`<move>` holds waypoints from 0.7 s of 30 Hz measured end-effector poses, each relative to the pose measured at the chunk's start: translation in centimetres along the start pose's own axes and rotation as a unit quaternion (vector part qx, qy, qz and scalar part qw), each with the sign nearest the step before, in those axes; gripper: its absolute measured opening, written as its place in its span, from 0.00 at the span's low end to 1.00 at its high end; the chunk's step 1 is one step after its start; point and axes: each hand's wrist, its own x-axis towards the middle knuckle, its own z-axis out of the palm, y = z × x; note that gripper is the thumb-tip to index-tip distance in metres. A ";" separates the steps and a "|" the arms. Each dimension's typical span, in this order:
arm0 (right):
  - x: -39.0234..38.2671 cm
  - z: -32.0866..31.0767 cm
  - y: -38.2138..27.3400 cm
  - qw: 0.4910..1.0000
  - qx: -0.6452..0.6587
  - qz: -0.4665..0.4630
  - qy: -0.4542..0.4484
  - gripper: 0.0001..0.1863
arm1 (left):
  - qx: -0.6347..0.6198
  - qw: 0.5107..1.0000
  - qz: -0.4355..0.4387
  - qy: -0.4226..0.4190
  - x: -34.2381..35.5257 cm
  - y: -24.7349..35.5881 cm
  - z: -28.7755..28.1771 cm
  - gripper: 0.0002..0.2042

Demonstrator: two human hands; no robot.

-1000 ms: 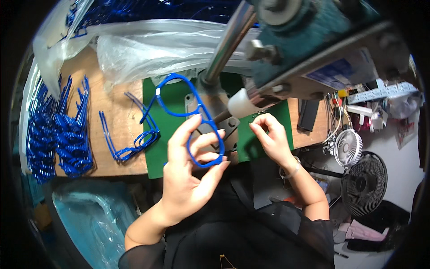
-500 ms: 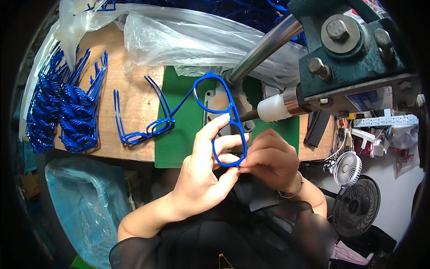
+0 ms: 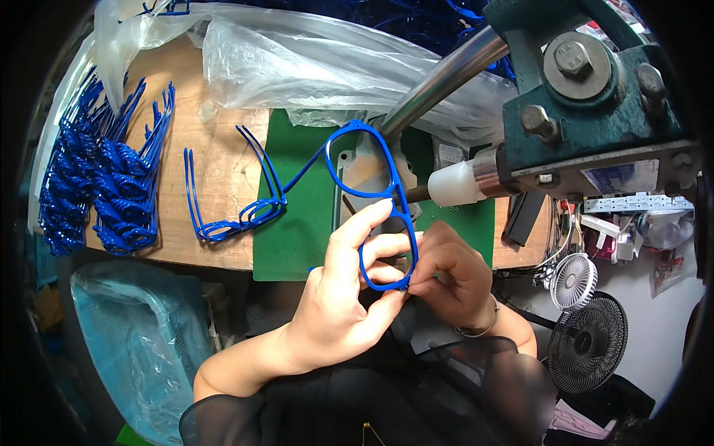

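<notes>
My left hand (image 3: 331, 316) holds a blue plastic glasses frame (image 3: 394, 167) upright above a green mat, its fingers around the lower rim and one fingertip at the bridge. My right hand (image 3: 457, 275) is closed, thumb and fingertips pinched at the lower corner of the frame; anything small between them is hidden. From the frame's far end a blue temple arm (image 3: 306, 168) stretches left. Behind the left hand a short blue bit shows. Left of the mat lie more blue glasses (image 3: 242, 227) with their temple arms pointing away.
Stacks of blue glasses (image 3: 126, 193) lie at the table's left. Behind the green mat (image 3: 290, 245) is clear plastic sheeting (image 3: 297, 67). A green machine head (image 3: 580, 97) with a white nozzle (image 3: 452, 183) overhangs the right. A blue basket (image 3: 141, 334) and fans (image 3: 587, 342) flank me.
Both hands and the glasses frame have shifted slightly toward me and to the right. My right fingers still pinch at the frame's lower corner. The view has moved a little.
</notes>
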 end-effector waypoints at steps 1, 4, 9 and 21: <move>0.0 0.0 0.1 1.000 -0.003 -0.009 -0.007 0.07 | 0.001 1.000 0.005 0.000 -0.1 0.0 0.0 0.39; 0.1 -0.3 0.0 0.999 -0.012 -0.027 -0.023 0.08 | 0.005 1.000 0.017 -0.006 -0.2 -0.2 0.0 0.38; 0.3 -0.6 -0.4 0.999 -0.024 -0.005 -0.047 0.10 | 0.034 0.999 0.035 -0.010 -0.3 -0.5 0.1 0.38; 1.1 -2.5 0.1 0.987 0.081 -0.051 0.133 0.06 | 0.095 0.988 0.093 0.075 3.0 2.3 1.1 0.39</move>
